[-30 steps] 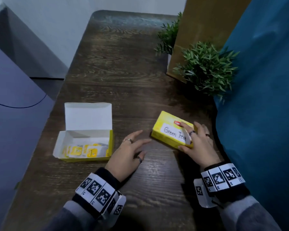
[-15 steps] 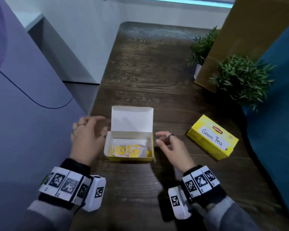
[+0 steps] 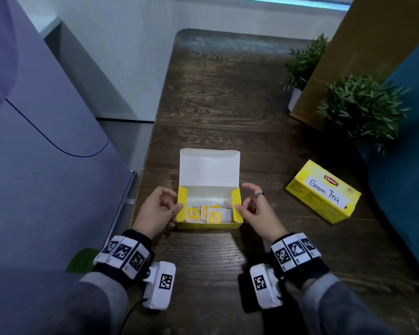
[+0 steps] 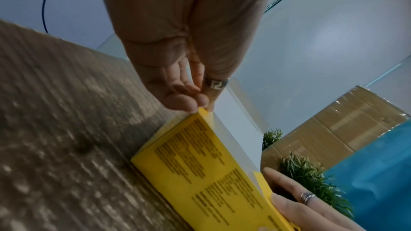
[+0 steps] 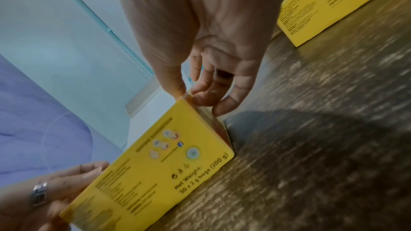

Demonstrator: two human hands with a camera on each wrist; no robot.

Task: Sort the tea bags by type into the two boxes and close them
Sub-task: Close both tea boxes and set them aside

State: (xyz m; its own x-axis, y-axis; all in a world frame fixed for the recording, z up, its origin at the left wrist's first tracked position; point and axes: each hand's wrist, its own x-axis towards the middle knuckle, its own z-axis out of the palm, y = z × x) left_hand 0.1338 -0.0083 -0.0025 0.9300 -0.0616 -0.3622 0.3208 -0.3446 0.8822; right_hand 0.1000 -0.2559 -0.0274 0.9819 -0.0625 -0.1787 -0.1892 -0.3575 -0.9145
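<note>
An open yellow tea box (image 3: 209, 224) sits on the dark wooden table (image 3: 215, 105) in front of me, its white lid (image 3: 209, 168) standing up at the back. Several yellow-tagged tea bags (image 3: 203, 213) lie inside. My left hand (image 3: 177, 206) pinches the box's left side flap (image 4: 203, 114), which stands raised. My right hand (image 3: 238, 206) pinches the right side flap (image 3: 236, 204) between thumb and fingers (image 5: 200, 99). The closed yellow box labelled Green Tea (image 3: 323, 191) lies to the right, a hand's width from my right hand.
Two potted green plants (image 3: 363, 107) and a brown cardboard box (image 3: 344, 56) stand at the back right. A blue surface (image 3: 406, 165) borders the table's right side. The table's left edge (image 3: 145, 165) runs close to my left hand, with a lilac panel (image 3: 46, 153) beyond.
My right hand left the Green Tea box and my left hand left the table. Both came to the open box and now pinch its side flaps, which have come up.
</note>
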